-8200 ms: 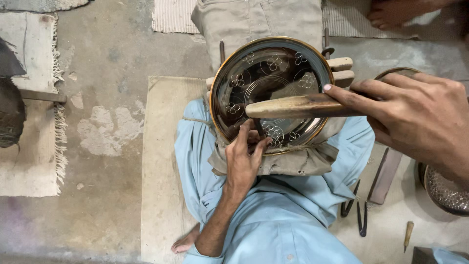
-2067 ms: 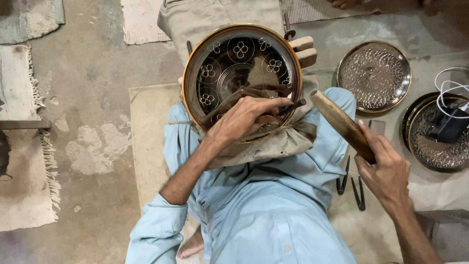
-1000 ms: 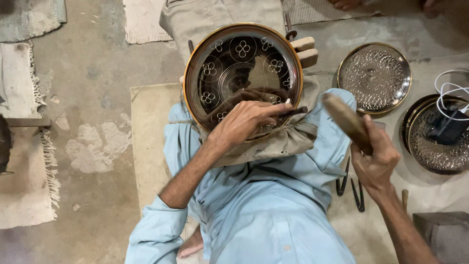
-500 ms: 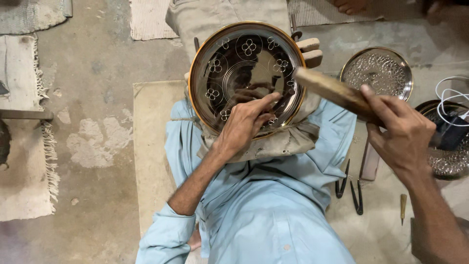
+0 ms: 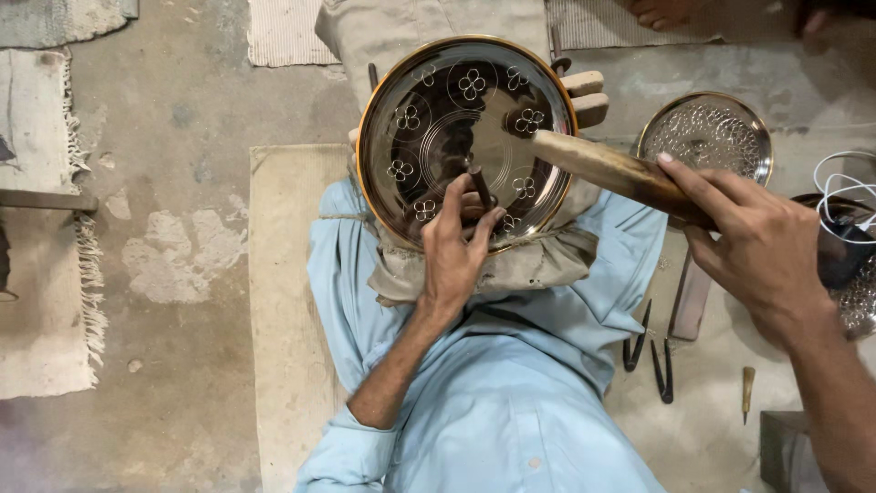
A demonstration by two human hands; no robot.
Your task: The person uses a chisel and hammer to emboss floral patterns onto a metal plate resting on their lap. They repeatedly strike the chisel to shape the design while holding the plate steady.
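- Concrete floor (image 5: pixel 173 237), grey and patched, fills the view; a pale mat (image 5: pixel 283 301) lies under the seated person, and fringed rugs (image 5: pixel 41 301) sit at nine o'clock.
- Round metal plate (image 5: pixel 461 128), gold-rimmed and engraved with four-petal flowers, rests at centre, propped on a cloth-covered lap (image 5: pixel 529 265) against light-blue clothing.
- Left hand (image 5: pixel 456 251) lies on the plate's lower edge, at six o'clock of the plate, its fingers closed around a short dark chisel (image 5: pixel 480 185) whose tip meets the metal.
- Right hand (image 5: pixel 753 246), at three o'clock, grips a wooden mallet (image 5: pixel 607 169) whose head hangs over the plate's right rim.
- Patterned silver tray (image 5: pixel 707 137) lies at two o'clock; dark tongs (image 5: pixel 657 351) and a small punch (image 5: pixel 747 388) lie on the floor at four o'clock.
- Compared with half a second earlier, the mallet head has swung inward over the plate rim, and the left hand remains on the chisel.
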